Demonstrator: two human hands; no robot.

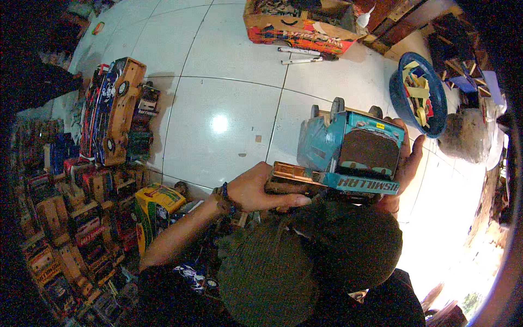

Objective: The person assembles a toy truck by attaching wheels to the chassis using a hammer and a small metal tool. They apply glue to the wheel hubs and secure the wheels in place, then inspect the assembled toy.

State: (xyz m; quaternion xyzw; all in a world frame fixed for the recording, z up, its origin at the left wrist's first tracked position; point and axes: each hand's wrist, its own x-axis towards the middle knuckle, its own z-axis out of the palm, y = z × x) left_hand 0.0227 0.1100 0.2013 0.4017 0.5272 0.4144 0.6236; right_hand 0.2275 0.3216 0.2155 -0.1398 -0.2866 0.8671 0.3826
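Observation:
I hold a teal wooden toy truck (pixel 348 150) upside down, its wheels pointing up and its dark windscreen facing me. My left hand (pixel 253 189) grips the wooden underside at the truck's left end, thumb along the lower edge. Behind the cab's right side, my right hand (pixel 407 163) wraps around it with the fingers showing past the edge. Both hands carry the truck above a white tiled floor (pixel 218 98). A dark knit cap (pixel 310 256) fills the lower middle of the view and hides what is beneath the truck.
Several finished toy trucks (pixel 111 109) are stacked along the left, with a yellow box (pixel 158 201) near my left forearm. A blue bowl of coloured scraps (pixel 417 92) stands at the right. A cardboard box (pixel 299 24) and two white markers (pixel 305 54) lie at the back.

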